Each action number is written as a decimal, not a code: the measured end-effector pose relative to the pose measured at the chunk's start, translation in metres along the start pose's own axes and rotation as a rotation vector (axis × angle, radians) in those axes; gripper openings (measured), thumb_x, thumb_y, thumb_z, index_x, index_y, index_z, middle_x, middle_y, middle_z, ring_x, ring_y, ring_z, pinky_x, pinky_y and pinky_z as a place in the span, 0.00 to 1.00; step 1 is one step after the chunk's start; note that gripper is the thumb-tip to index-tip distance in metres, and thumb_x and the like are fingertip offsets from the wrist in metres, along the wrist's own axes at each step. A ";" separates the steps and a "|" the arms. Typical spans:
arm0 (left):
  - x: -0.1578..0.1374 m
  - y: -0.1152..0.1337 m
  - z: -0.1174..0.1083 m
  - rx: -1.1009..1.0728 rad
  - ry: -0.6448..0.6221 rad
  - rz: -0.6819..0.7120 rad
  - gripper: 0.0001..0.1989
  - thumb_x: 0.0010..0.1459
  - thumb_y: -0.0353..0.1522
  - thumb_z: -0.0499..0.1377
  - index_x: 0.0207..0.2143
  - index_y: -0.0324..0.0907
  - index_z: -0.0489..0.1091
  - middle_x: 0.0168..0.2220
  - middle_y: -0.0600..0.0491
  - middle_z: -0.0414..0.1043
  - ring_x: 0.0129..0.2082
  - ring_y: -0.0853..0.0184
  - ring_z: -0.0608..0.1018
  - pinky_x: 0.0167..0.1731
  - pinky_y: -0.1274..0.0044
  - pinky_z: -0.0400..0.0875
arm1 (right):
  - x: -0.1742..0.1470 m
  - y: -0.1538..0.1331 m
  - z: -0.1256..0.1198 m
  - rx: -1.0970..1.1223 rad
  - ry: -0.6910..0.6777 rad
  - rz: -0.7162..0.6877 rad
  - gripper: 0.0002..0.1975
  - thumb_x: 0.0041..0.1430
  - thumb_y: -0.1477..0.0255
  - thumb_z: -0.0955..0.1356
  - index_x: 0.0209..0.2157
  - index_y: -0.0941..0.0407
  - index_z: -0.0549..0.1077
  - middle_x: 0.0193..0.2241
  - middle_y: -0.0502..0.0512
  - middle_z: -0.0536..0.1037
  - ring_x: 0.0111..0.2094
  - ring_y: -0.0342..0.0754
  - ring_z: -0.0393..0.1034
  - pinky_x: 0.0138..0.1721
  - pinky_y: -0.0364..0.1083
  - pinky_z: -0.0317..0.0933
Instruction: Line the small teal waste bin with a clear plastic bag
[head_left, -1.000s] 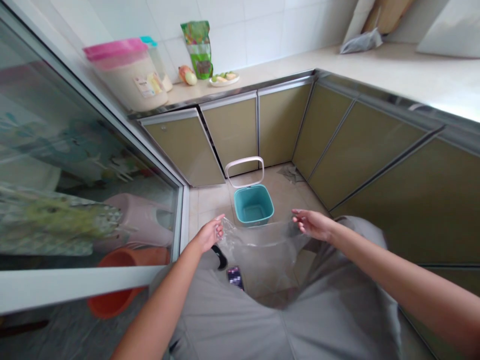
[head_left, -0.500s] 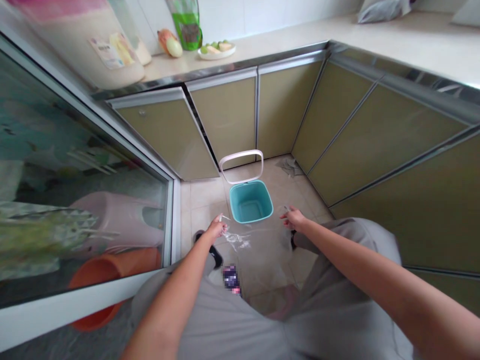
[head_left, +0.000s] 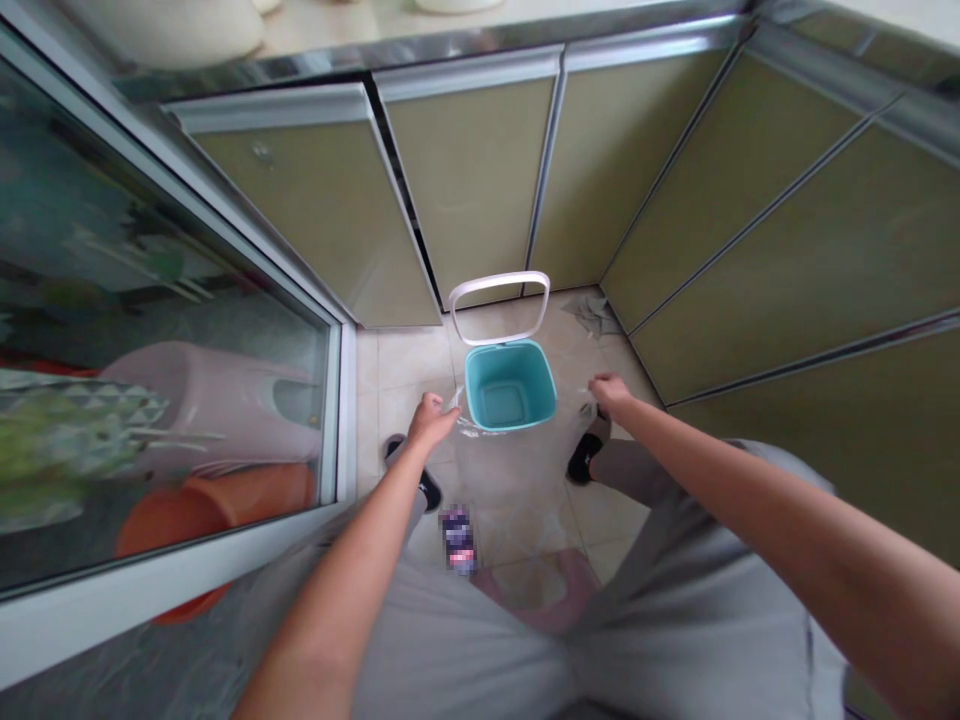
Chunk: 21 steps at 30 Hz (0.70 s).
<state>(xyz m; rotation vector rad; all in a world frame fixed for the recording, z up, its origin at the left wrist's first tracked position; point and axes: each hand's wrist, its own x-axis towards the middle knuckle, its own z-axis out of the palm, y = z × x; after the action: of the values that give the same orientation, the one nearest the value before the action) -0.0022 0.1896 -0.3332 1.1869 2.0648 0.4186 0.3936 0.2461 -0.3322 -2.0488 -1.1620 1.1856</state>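
A thin clear plastic bag is stretched between my two hands, just in front of a teal bin. My left hand pinches one side of it, left of the bin. On the other side, my right hand has closed fingers on the bag's opposite edge. Most of the film is see-through, so its outline is hard to follow. The bin stands upright on the tiled floor with only its bare inside showing. Its white rim frame is tipped up at the back.
Beige cabinets close in the back and right. A glass door frame stands at the left, with a pink tub and an orange bucket behind it. A grey cloth lies in the corner. A pixelated object is between my feet.
Both hands have moved forward, the right also outward, drawing the bag wider and nearer the bin's front. My view has tipped downward, so most countertop items are out of sight.
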 end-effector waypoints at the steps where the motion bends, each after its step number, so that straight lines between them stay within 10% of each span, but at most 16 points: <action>1: -0.002 0.003 -0.003 0.041 0.040 0.039 0.26 0.52 0.46 0.68 0.48 0.46 0.67 0.45 0.48 0.77 0.40 0.63 0.77 0.37 0.76 0.64 | 0.010 -0.016 0.000 -0.091 0.106 0.012 0.13 0.55 0.73 0.68 0.44 0.55 0.72 0.25 0.53 0.70 0.28 0.49 0.65 0.30 0.46 0.62; 11: -0.017 0.027 -0.018 0.193 -0.013 0.303 0.07 0.59 0.35 0.63 0.41 0.45 0.75 0.46 0.48 0.72 0.42 0.62 0.76 0.45 0.73 0.68 | 0.055 -0.195 0.005 -0.534 0.034 -0.774 0.37 0.58 0.71 0.69 0.69 0.54 0.59 0.62 0.66 0.65 0.58 0.62 0.67 0.59 0.61 0.63; 21: -0.011 0.013 -0.007 0.186 -0.164 0.318 0.12 0.59 0.34 0.63 0.44 0.45 0.82 0.48 0.45 0.78 0.44 0.58 0.79 0.47 0.71 0.69 | -0.037 -0.141 -0.010 -0.854 -0.166 -0.820 0.13 0.64 0.69 0.66 0.47 0.56 0.76 0.46 0.62 0.77 0.43 0.54 0.72 0.44 0.48 0.65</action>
<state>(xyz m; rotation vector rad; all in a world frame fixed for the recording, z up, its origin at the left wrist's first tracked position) 0.0041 0.1878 -0.3158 1.6151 1.8083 0.2682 0.3330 0.2865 -0.2061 -1.6053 -2.5692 0.4618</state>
